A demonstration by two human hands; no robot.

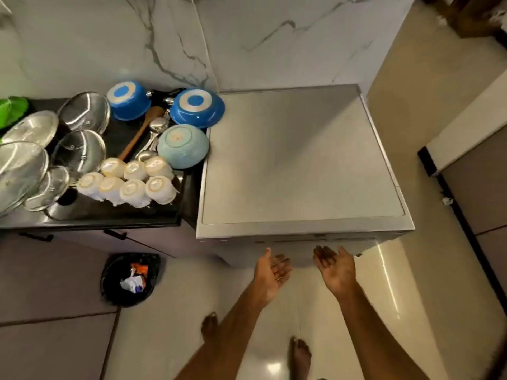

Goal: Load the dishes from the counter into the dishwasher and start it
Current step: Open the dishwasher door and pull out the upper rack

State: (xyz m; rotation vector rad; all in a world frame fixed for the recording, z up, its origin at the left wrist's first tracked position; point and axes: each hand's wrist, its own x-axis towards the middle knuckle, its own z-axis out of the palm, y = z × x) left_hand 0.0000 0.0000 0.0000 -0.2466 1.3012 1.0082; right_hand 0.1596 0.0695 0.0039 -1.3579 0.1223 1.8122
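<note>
A grey dishwasher stands with its door closed, seen from above. Left of it, a black counter holds upturned dishes: two dark blue bowls, a pale blue bowl, several white cups, glass pot lids, a wooden spoon and metal spoons. My left hand and my right hand are palm-up with fingers apart, just below the dishwasher's front top edge. Both hold nothing.
A black bin with wrappers sits on the floor under the counter's edge. A marble wall backs the counter and dishwasher. Grey cabinet fronts run along the right side. My bare feet stand on glossy tiles.
</note>
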